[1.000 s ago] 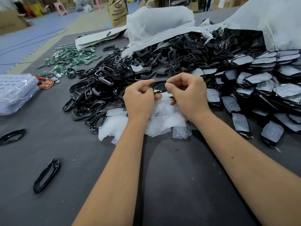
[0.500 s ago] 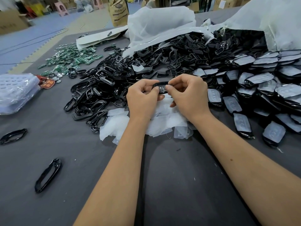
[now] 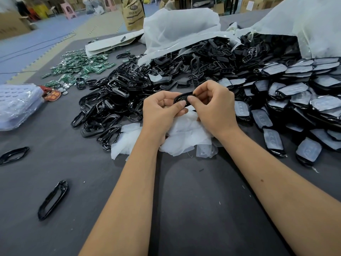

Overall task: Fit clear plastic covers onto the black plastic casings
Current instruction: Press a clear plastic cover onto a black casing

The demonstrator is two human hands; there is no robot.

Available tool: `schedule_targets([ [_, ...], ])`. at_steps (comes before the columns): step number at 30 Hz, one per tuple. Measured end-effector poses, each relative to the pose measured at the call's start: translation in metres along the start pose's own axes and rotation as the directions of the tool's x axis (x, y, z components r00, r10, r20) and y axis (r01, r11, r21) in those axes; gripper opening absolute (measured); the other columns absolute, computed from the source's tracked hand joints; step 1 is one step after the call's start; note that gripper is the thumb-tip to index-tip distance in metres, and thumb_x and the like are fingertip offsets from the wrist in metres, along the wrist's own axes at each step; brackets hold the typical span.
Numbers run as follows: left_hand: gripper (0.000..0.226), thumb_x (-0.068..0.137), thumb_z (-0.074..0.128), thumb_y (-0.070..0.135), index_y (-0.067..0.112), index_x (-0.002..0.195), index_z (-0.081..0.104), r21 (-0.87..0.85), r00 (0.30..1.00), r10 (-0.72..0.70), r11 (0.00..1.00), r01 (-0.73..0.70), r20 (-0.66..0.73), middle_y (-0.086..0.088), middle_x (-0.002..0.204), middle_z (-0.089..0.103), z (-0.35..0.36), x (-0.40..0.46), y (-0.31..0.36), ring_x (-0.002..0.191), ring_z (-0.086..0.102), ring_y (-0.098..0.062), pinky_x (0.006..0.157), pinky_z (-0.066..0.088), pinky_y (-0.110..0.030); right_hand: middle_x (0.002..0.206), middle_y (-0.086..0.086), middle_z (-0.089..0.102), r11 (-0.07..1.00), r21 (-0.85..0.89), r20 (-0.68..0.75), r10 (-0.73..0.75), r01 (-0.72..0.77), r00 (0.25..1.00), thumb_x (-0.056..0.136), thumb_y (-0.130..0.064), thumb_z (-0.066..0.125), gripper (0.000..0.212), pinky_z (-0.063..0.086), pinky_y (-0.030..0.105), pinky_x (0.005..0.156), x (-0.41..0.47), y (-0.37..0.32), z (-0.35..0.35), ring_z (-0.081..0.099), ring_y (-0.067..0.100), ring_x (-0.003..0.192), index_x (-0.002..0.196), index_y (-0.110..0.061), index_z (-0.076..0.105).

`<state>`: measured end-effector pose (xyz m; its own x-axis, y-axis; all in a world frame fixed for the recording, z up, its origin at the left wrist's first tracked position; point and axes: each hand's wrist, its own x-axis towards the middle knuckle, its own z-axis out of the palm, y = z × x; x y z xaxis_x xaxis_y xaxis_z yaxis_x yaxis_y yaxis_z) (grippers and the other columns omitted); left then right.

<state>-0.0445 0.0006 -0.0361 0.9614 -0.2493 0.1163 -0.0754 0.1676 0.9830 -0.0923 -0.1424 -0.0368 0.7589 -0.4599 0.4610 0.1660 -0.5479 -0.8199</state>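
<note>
Both hands pinch one black casing point(image 3: 181, 98) above the clear covers point(image 3: 186, 134) heaped mid-tabletop: left hand point(image 3: 160, 112) curled round its left end, right hand point(image 3: 215, 106) thumb on top. Pressing evenly along the rim should seat the cover squarely.

A glossy black oval plastic casing point(image 3: 181, 98) is seen against a heap of equally black ring-shaped casings point(image 3: 110, 109). A pile of milky, translucent white plastic covers point(image 3: 186, 135) is set off by the dark grey matte tabletop point(image 3: 203, 209). Black casings topped with pale, frosted grey covers point(image 3: 304, 100) are shown at the right. Small green circuit boards point(image 3: 77, 69) are scattered further back, beside what may be a red-brown tag with yellowish marks point(image 3: 52, 94). A lavender-tinted clear wrapped bundle point(image 3: 16, 106) and white semi-sheer plastic sacks point(image 3: 180, 28) are also visible.
</note>
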Motion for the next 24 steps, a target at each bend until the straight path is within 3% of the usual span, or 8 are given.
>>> schedule_targets([
  [2, 0.019, 0.086, 0.073, -0.013, -0.008, 0.104, 0.070, -0.016, 1.000, -0.008, 1.000, 0.008, 0.004, -0.014, 0.077, 0.071, -0.001, 0.000, 0.001, 0.066, 0.074, -0.022, 0.067, 0.059, -0.023, 0.076, -0.004, 0.070, 0.999, -0.031, -0.004, 0.040, -0.040, 0.999, 0.083, -0.026, 0.086, 0.027, 0.054, 0.024, 0.064, 0.004, 0.003, -0.003, 0.064, 0.007, 0.065, 0.093, -0.014, 0.065],
  [4, 0.019, 0.086, 0.072, -0.013, -0.006, 0.104, 0.070, -0.046, 1.000, -0.020, 0.999, 0.020, 0.019, -0.011, 0.075, 0.073, -0.002, 0.001, 0.003, 0.064, 0.074, -0.021, 0.066, 0.059, -0.023, 0.078, 0.001, 0.072, 0.990, 0.048, 0.087, 0.125, -0.130, 0.988, 0.084, -0.028, 0.086, 0.029, 0.054, 0.028, 0.057, 0.007, 0.006, -0.008, 0.064, 0.011, 0.062, 0.099, -0.013, 0.066],
  [7, 0.018, 0.087, 0.072, -0.011, -0.004, 0.104, 0.070, -0.071, 0.998, -0.039, 0.997, 0.043, 0.057, -0.012, 0.078, 0.074, -0.002, 0.000, 0.004, 0.066, 0.075, -0.020, 0.063, 0.057, -0.019, 0.077, 0.007, 0.074, 0.914, 0.320, 0.257, 0.171, -0.251, 0.951, 0.091, -0.011, 0.079, 0.014, 0.052, 0.029, 0.048, 0.010, 0.009, -0.012, 0.063, 0.015, 0.058, 0.100, -0.004, 0.071],
  [10, 0.017, 0.088, 0.073, -0.009, -0.002, 0.103, 0.072, -0.062, 0.997, -0.034, 0.997, 0.038, 0.064, -0.016, 0.083, 0.072, 0.000, 0.000, 0.003, 0.065, 0.074, -0.020, 0.065, 0.058, -0.020, 0.072, 0.006, 0.072, 0.887, 0.378, 0.268, 0.171, -0.267, 0.948, 0.091, -0.003, 0.077, 0.013, 0.053, 0.025, 0.048, 0.010, 0.009, -0.014, 0.063, 0.013, 0.056, 0.100, 0.004, 0.071],
  [19, 0.011, 0.094, 0.068, -0.004, 0.005, 0.098, 0.072, 0.105, 0.996, 0.039, 0.993, -0.048, 0.083, -0.006, 0.070, 0.074, 0.004, -0.001, 0.000, 0.062, 0.074, -0.022, 0.065, 0.060, -0.026, 0.069, 0.005, 0.071, 0.926, 0.315, 0.226, 0.140, -0.208, 0.964, 0.090, -0.004, 0.078, 0.010, 0.052, 0.025, 0.047, 0.008, 0.008, -0.014, 0.062, 0.013, 0.053, 0.094, -0.003, 0.070],
  [24, 0.006, 0.094, 0.068, -0.002, 0.003, 0.098, 0.069, 0.312, 0.992, 0.126, 0.942, -0.124, 0.017, -0.015, 0.076, 0.075, 0.009, -0.002, 0.001, 0.058, 0.073, -0.019, 0.064, 0.063, -0.038, 0.074, 0.003, 0.074, 0.998, 0.041, 0.101, 0.035, -0.039, 0.994, 0.088, -0.015, 0.082, 0.009, 0.061, 0.039, 0.062, 0.007, 0.006, -0.011, 0.072, 0.021, 0.064, 0.089, -0.012, 0.073],
])
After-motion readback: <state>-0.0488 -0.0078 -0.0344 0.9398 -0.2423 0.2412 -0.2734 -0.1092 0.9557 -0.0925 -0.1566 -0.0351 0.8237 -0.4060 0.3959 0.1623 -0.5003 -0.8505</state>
